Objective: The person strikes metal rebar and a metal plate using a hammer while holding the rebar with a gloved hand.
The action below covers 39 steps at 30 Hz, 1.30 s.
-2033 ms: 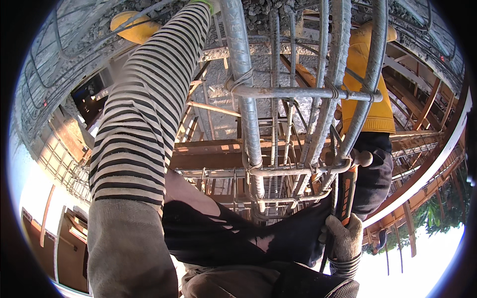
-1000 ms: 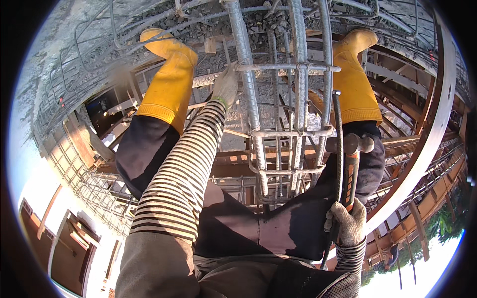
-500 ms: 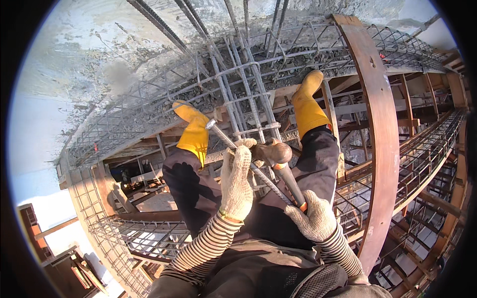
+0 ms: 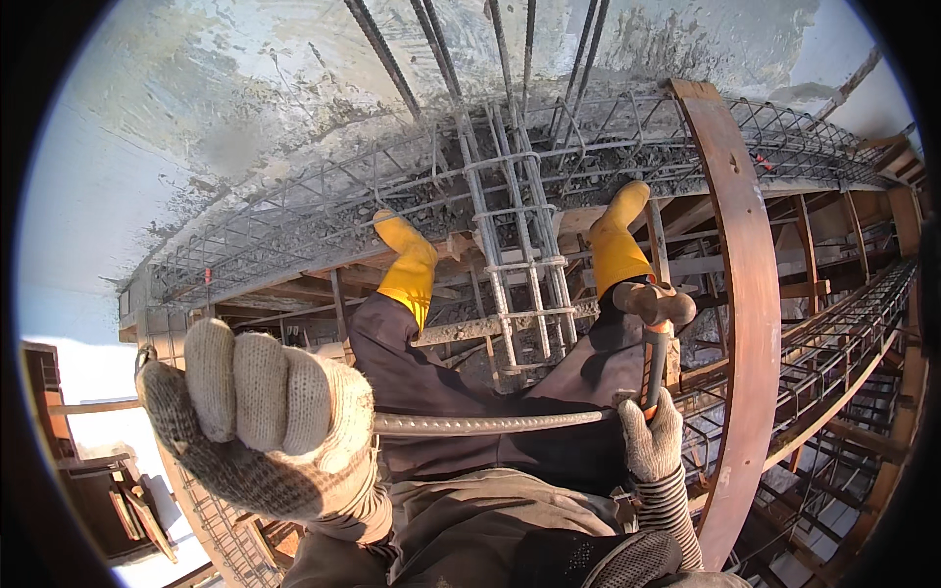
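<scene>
a: left grip (image 4: 265, 412)?
b: cream knit, closed round one ribbed metal rod (image 4: 490, 425), running toward right grip (image 4: 652, 436).
a: right grip?
b: cream knit, clasping one hammer (image 4: 655, 353), rounded metal head, slim handle.

Bright daylight; hard shadows on trousers (image 4: 417, 367); glare at left; fisheye-bowed plank (image 4: 742, 294); blurred smudge (image 4: 231, 147) upper left.

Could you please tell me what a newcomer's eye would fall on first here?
Probably the gloved left hand, large at the picture's left, closed around a ribbed steel bar that runs across to the right hand, which grips a hammer. Next, perhaps, the bright yellow boots above centre, either side of the rebar cage, and the long brown plank at right.
</scene>
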Each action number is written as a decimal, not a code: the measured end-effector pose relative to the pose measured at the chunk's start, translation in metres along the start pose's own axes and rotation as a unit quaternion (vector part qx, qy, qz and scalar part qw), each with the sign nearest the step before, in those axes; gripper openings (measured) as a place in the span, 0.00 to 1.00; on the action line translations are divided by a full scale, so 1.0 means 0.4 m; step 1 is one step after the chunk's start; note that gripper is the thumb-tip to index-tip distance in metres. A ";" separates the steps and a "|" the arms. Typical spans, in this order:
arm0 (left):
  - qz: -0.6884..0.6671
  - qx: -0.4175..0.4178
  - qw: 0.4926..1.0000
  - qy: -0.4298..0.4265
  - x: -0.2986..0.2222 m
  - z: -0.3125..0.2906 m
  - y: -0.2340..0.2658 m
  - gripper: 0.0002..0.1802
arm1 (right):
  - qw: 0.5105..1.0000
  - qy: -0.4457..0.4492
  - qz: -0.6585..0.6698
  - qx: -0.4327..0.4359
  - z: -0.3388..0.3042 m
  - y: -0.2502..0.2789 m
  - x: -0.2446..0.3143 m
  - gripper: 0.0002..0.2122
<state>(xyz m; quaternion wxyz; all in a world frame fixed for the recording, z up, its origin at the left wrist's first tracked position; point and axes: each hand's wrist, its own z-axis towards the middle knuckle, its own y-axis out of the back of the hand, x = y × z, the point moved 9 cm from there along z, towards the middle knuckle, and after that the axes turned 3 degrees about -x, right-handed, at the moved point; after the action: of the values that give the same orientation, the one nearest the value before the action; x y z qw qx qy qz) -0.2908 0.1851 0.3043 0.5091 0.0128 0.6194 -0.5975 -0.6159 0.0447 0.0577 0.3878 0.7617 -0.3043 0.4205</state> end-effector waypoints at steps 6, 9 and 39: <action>0.131 0.181 0.975 -0.017 -0.089 0.082 -0.090 0.21 | 0.988 -0.118 0.095 -0.039 0.014 -0.035 -0.135 0.07; 0.190 0.135 0.971 -0.060 -0.060 0.127 -0.084 0.21 | 0.987 -0.143 0.077 -0.018 0.060 -0.033 -0.156 0.06; 0.447 -0.144 0.880 0.076 0.677 0.249 0.731 0.19 | 0.984 -0.178 0.020 -0.009 0.140 -0.058 -0.161 0.06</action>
<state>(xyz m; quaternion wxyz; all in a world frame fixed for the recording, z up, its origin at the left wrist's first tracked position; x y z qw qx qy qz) -0.1772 0.0333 -0.0601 0.6697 0.2605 0.6635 -0.2081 -0.6048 0.0181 -0.0259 0.3260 0.8146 -0.3871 0.2833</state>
